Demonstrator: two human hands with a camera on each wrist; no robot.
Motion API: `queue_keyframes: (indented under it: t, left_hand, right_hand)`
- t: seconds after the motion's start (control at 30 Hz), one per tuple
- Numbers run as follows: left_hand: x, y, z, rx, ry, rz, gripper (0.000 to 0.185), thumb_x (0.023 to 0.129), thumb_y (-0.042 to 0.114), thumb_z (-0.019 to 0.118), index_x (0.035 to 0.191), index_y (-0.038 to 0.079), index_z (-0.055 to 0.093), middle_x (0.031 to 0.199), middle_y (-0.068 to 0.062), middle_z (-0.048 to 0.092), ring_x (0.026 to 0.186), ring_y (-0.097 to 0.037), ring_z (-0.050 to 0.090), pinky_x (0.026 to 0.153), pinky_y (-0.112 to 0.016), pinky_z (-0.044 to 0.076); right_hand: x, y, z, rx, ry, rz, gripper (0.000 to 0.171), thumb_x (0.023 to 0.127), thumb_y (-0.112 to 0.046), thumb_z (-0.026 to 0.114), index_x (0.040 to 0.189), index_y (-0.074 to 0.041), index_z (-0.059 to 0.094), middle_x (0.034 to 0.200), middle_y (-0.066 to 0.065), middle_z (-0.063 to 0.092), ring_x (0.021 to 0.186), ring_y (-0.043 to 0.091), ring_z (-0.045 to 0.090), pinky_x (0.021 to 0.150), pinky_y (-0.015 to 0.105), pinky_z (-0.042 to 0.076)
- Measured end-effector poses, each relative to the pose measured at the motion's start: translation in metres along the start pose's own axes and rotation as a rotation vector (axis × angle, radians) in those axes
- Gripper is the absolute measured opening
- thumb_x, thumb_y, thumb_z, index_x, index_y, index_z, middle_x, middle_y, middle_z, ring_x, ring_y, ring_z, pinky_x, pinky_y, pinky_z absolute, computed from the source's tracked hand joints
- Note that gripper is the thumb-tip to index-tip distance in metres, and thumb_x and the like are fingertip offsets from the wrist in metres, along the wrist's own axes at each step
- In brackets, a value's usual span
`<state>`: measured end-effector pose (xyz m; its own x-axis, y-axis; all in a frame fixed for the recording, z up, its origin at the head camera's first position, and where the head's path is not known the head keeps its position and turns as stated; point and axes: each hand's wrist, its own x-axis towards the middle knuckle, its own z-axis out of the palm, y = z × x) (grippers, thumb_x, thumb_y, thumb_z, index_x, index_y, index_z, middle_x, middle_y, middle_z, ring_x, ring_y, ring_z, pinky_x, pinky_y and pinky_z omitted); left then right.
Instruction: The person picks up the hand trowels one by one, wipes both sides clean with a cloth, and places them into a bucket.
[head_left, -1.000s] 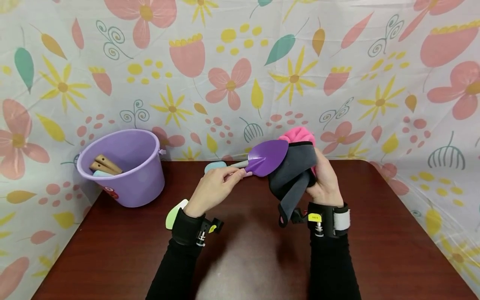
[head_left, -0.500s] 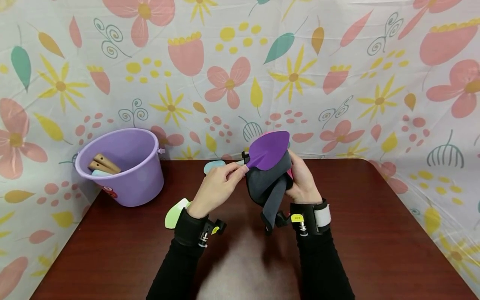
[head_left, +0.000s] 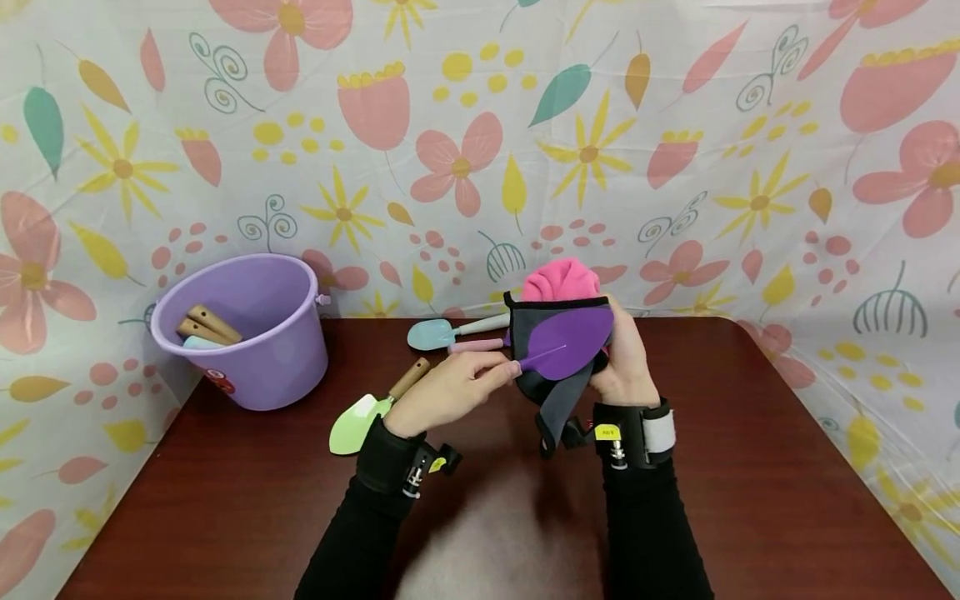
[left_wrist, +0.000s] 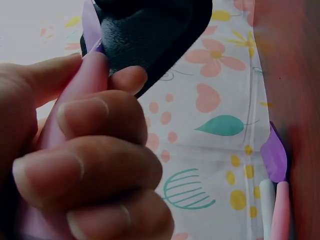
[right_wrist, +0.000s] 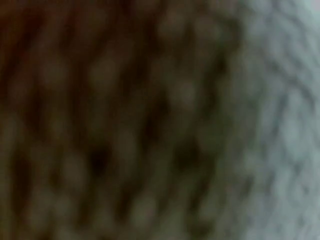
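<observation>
My left hand (head_left: 450,392) grips the pink handle (left_wrist: 85,90) of a small trowel, fingers curled round it in the left wrist view. The trowel's purple blade (head_left: 570,342) points right and overlaps a dark grey cloth piece (head_left: 551,315) with black edging and a hanging strap (head_left: 558,408). Bunched pink fabric (head_left: 561,281) shows above the cloth's top edge. My right hand (head_left: 626,362) holds this cloth bundle from its right side, its fingers mostly hidden behind it. Blurred, close-up texture fills the right wrist view.
A purple bucket (head_left: 292,367) at the back left holds wooden-handled tools (head_left: 213,323). On the brown table (head_left: 750,467) lie a green trowel (head_left: 356,425) by my left wrist, a light blue trowel (head_left: 431,334) and a second pink-handled purple trowel (head_left: 476,345). A flowered curtain (head_left: 675,83) stands behind.
The cloth bundle moved left, then slightly back right, and its pink top shows again. The purple blade has come down across the cloth's front. My left hand has shifted right and lower.
</observation>
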<state>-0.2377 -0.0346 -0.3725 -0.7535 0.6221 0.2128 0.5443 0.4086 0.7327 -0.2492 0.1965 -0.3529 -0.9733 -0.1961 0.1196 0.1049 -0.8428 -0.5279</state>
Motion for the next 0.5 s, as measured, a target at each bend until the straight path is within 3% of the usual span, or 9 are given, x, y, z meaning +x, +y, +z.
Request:
queue_keyframes:
  t: [0.13,0.17,0.23,0.33,0.4,0.5]
  left_hand:
    - [-0.002,0.001,-0.004,0.043,-0.045,-0.059,0.035,0.103,0.048,0.044,0.087,0.024,0.063,0.077,0.007,0.056,0.070,-0.010,0.055,0.064,-0.027,0.046]
    - [-0.003,0.000,-0.006,0.045,-0.050,-0.062,0.034,0.103,0.048,0.044,0.089,0.025,0.065,0.079,0.005,0.058,0.079,-0.008,0.058,0.064,-0.028,0.046]
    - [-0.005,-0.001,-0.010,0.067,-0.045,-0.077,0.034,0.102,0.049,0.044,0.090,0.027,0.067,0.098,0.009,0.064,0.086,-0.005,0.058,0.064,-0.029,0.046]
    - [-0.008,-0.004,-0.017,0.089,-0.025,-0.089,0.032,0.101,0.050,0.046,0.090,0.029,0.067,0.124,0.020,0.059,0.086,-0.003,0.056,0.065,-0.029,0.044]
    - [-0.010,-0.006,-0.021,0.101,-0.006,-0.107,0.028,0.100,0.051,0.047,0.100,0.034,0.069,0.124,0.024,0.057,0.075,-0.006,0.053,0.064,-0.030,0.042]
    - [-0.012,-0.009,-0.024,0.113,0.017,-0.122,0.029,0.099,0.055,0.046,0.115,0.042,0.067,0.107,0.025,0.062,0.068,-0.009,0.049,0.063,-0.031,0.041]
  right_hand:
    - [0.001,-0.002,-0.001,0.007,-0.057,-0.017,0.038,0.103,-0.014,0.046,0.066,-0.008,0.047,0.057,0.000,0.043,0.051,0.014,0.046,0.055,0.024,0.041]
    - [0.001,-0.003,-0.001,0.014,-0.076,-0.018,0.039,0.104,-0.014,0.045,0.066,-0.008,0.046,0.057,0.000,0.042,0.049,0.014,0.045,0.053,0.024,0.040]
    - [0.002,-0.002,0.000,0.028,-0.120,-0.022,0.038,0.105,-0.014,0.042,0.068,-0.007,0.046,0.057,0.001,0.041,0.049,0.015,0.044,0.053,0.025,0.039]
    - [0.002,-0.001,0.002,0.039,-0.173,-0.029,0.036,0.106,-0.014,0.040,0.072,-0.005,0.046,0.060,0.002,0.042,0.052,0.017,0.045,0.054,0.026,0.040]
    - [0.002,-0.001,0.003,0.044,-0.199,-0.026,0.035,0.106,-0.014,0.039,0.073,-0.005,0.045,0.061,0.002,0.041,0.052,0.018,0.044,0.053,0.026,0.039]
    - [0.001,-0.001,0.005,0.011,-0.197,-0.033,0.037,0.106,-0.015,0.039,0.071,-0.006,0.046,0.059,0.001,0.041,0.047,0.016,0.041,0.049,0.026,0.036]
